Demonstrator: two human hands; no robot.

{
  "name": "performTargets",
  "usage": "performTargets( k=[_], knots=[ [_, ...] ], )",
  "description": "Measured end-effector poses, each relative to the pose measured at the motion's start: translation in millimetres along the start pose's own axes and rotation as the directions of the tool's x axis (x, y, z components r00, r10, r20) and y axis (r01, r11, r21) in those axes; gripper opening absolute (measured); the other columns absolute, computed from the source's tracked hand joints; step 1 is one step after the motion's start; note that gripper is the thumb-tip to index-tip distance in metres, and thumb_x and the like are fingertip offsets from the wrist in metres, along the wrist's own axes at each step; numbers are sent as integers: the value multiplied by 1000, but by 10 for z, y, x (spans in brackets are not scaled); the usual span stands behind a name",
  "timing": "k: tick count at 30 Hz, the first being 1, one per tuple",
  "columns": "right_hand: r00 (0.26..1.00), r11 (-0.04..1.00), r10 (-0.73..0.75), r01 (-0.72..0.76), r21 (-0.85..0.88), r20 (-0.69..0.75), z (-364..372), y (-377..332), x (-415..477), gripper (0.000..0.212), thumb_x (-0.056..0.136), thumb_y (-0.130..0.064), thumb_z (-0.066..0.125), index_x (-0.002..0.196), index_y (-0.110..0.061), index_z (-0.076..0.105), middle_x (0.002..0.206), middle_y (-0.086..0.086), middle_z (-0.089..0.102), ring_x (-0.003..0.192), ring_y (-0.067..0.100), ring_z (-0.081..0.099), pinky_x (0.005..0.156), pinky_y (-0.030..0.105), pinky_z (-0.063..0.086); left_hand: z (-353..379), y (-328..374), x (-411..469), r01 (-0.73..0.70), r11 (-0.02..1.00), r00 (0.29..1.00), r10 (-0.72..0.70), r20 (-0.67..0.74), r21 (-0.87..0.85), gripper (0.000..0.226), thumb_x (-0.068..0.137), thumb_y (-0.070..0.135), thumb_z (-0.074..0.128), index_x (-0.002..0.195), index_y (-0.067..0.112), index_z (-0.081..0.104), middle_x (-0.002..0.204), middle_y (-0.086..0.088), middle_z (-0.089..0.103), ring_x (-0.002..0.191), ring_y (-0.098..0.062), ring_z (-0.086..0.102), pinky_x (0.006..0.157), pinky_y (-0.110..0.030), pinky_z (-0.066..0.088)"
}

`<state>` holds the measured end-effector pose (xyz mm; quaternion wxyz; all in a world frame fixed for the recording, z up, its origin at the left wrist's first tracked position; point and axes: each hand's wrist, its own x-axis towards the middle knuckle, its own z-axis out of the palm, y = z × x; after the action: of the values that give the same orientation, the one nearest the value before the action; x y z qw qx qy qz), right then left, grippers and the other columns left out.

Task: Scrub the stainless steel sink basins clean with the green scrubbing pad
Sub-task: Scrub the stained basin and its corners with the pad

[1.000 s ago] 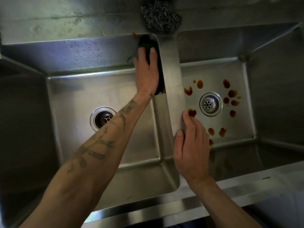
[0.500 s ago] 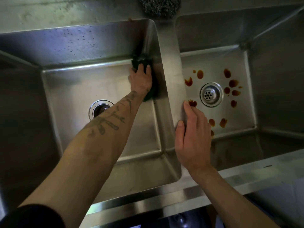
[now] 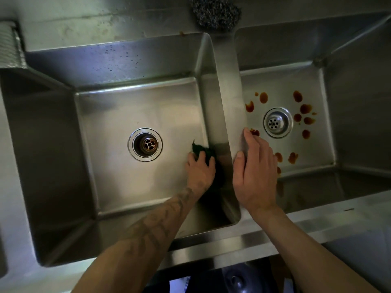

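kitchen wash station: deep double stainless sink (image 3: 224, 85), steel wool (image 3: 214, 12) on far ledge, sauce-like spots (image 3: 304, 108) in right basin

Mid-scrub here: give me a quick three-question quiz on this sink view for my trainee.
1. True or false: the left hand holds the dark green scrubbing pad inside the left stainless steel basin.
2. The reddish-brown stains lie: A) in the left basin; B) around the round metal drain strainer of the right stainless steel basin; C) on the left hand.
3. Fill in: the right hand rests on the steel ___ between the basins.
Key: 1 true; 2 B; 3 divider.
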<state>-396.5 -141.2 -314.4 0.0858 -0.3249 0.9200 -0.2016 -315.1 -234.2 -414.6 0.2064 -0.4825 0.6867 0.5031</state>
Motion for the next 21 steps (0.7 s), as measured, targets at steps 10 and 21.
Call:
performTargets(
  k=[10, 21],
  knots=[
    [1000, 1000, -14, 14, -9, -5, -11, -15, 4, 52, 108, -33, 37, 157, -16, 35, 147, 10, 52, 132, 25, 51, 105, 42, 46, 27, -64, -236, 199, 936, 963, -131, 237, -292, 37, 113, 32, 49, 134, 4, 59, 137, -22, 59, 121, -38, 62, 110, -45, 51],
    [999, 999, -33, 34, 38, -12, -19, -29, 10, 47, 108, -29, 41, 153, -14, 40, 144, 9, 51, 124, 24, 52, 101, 42, 46, -211, 201, -707, 316, 712, 942, -160, 294, -627, 16, 109, 29, 58, 113, 16, 67, 116, -15, 75, 105, -28, 72, 93, -40, 59]
  ],
)
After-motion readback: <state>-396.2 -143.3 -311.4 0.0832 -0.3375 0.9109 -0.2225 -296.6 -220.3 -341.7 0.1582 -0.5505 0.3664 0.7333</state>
